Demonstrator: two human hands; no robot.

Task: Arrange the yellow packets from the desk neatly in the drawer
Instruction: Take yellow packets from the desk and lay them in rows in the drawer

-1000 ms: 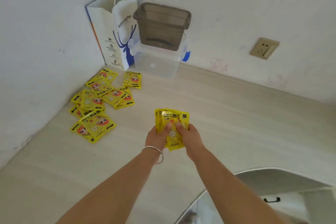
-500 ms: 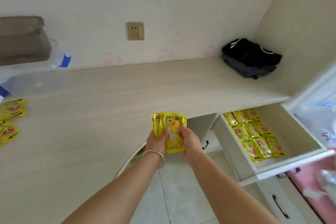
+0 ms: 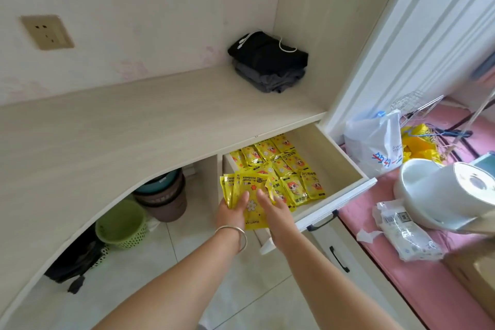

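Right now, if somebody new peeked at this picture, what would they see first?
Probably the bright yellow packets, fanned out in the left hand and right hand, just in front of the open drawer. More yellow packets lie in rows in that drawer, filling its left part. After that, the dark folded clothes in the desk's far corner stand out against the pale wood.

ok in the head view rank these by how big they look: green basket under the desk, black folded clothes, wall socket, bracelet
1. black folded clothes
2. green basket, looks close to the clothes, and differing camera distance leaves that order unsure
3. wall socket
4. bracelet on the left wrist, smallest
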